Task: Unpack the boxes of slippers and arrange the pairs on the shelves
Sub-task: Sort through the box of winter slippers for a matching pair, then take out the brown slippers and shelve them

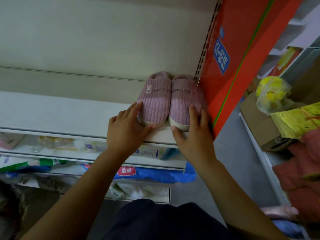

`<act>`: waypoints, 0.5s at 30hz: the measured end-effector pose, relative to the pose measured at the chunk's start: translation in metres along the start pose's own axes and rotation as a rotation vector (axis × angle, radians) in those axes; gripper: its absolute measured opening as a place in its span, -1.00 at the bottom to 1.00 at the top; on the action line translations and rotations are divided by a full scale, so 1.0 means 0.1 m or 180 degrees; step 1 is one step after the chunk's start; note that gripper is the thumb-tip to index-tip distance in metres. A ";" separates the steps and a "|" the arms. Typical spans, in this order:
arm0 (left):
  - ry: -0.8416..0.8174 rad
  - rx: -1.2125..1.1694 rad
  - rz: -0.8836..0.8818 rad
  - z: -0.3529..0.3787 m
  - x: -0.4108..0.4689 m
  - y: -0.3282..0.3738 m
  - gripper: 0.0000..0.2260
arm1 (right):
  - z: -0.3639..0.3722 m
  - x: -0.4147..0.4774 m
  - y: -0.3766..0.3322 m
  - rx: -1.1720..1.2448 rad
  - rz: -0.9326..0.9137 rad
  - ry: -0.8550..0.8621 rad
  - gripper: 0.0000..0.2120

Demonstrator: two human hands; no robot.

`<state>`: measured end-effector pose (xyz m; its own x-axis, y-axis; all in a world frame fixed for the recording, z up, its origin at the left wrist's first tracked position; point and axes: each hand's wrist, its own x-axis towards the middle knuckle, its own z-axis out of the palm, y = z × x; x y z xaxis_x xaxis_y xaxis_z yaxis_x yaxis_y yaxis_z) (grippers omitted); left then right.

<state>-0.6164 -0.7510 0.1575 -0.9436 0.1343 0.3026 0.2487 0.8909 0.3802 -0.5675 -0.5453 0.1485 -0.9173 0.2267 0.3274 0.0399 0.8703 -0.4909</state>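
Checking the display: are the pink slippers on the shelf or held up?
On the shelf: the slippers sit sole-down on the shelf, left hand and right hand at their toes.

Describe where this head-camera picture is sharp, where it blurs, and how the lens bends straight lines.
Head view: pink slippers, left hand and right hand fairly sharp; yellow bag and cardboard box at the right edge smeared; slotted upright curves, lens distortion; light dim, no glare.

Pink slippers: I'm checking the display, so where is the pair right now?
In the head view, the pink slippers sit side by side at the right end of the white shelf, beside the orange panel.
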 end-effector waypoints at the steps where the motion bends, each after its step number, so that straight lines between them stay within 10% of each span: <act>1: 0.0018 -0.0010 -0.0002 0.00 0.00 0.00 -0.22 | -0.01 -0.01 0.00 0.0059 -0.0017 -0.0009 -0.20; 15: 0.0326 -0.0405 -0.0133 -0.26 -1.21 -0.20 -0.43 | -0.06 -0.69 -0.20 0.0978 -0.0929 -0.0228 -0.39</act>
<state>-0.5014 -0.7964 0.1355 -0.9281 0.0475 0.3692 0.2415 0.8317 0.5000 -0.5029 -0.5755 0.1403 -0.8982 -0.0501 0.4367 -0.3354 0.7202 -0.6073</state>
